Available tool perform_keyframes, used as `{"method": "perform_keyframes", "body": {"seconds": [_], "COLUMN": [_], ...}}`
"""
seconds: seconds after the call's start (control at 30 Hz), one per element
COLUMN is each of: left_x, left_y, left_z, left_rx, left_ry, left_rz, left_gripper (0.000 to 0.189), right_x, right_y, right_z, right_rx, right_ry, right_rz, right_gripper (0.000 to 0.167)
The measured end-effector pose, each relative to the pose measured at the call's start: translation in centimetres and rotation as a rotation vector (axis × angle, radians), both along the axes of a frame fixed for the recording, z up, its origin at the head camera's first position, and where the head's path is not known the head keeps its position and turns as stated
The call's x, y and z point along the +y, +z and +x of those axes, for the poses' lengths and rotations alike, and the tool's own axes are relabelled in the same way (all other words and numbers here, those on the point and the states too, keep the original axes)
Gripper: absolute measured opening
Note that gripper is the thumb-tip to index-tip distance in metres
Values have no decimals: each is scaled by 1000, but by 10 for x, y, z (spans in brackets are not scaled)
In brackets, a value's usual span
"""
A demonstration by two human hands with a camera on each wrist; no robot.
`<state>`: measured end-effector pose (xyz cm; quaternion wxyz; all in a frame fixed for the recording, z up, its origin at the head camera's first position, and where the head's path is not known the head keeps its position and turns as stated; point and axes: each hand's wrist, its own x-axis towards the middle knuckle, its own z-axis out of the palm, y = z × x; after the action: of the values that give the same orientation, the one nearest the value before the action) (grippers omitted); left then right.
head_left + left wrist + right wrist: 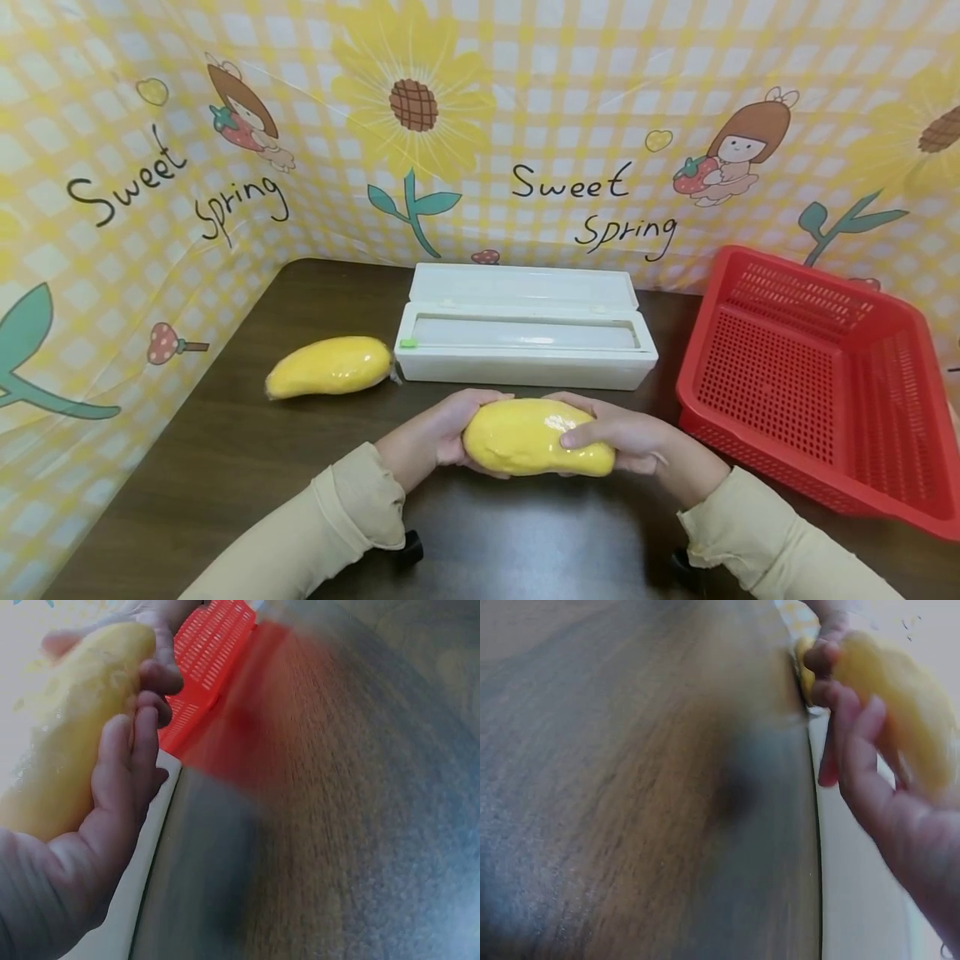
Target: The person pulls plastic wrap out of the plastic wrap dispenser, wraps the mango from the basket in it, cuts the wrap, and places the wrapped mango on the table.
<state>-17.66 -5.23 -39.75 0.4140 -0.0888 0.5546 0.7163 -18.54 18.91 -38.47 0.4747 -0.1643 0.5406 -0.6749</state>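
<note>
A large yellow mango (525, 437) with a glossy surface lies sideways between both hands, in front of the white box and above the table. My left hand (452, 429) cups its left end, and in the left wrist view the fingers (114, 761) curl along its underside. On the other end, my right hand (633, 435) grips with the thumb across the top and the fingers beneath. Another yellow mango (330, 367) rests on the table at the left, with a bit of clear film gathered at its right tip.
Behind the hands stands a white cling film dispenser box (525, 367), lid raised, a roll inside and a green slider on its left. A red perforated basket (765, 367) stands at the right of the dark wooden table (225, 483). Patterned cloth (525, 100) hangs behind.
</note>
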Motion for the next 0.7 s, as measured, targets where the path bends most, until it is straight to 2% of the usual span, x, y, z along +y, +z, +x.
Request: {"method": "perform_keyframes", "body": {"seconds": [0.13, 0.27, 0.33, 0.43, 0.6, 0.7], "left_x": [-2, -3, -4, -5, -4, -4], "left_y": [1, 2, 4, 5, 7, 7], "left_z": [0, -1, -2, -2, -3, -2], "left_rx": [-2, 2, 5, 23, 44, 45], "left_ry": [-13, 20, 46, 66, 57, 54], "left_rz": [8, 12, 10, 15, 40, 39], "left_gripper": [40, 50, 58, 62, 56, 54], "right_x": [5, 6, 4, 0, -6, -7], "right_y": [-1, -1, -1, 0, 2, 3], "right_z": [-2, -3, -2, -1, 2, 4], "right_rx": [-12, 26, 56, 68, 13, -3], "right_ry": [78, 53, 8, -90, -274, -310], "right_rz": [-87, -103, -77, -24, 75, 110], "right_gripper": [59, 46, 39, 39, 48, 48]}}
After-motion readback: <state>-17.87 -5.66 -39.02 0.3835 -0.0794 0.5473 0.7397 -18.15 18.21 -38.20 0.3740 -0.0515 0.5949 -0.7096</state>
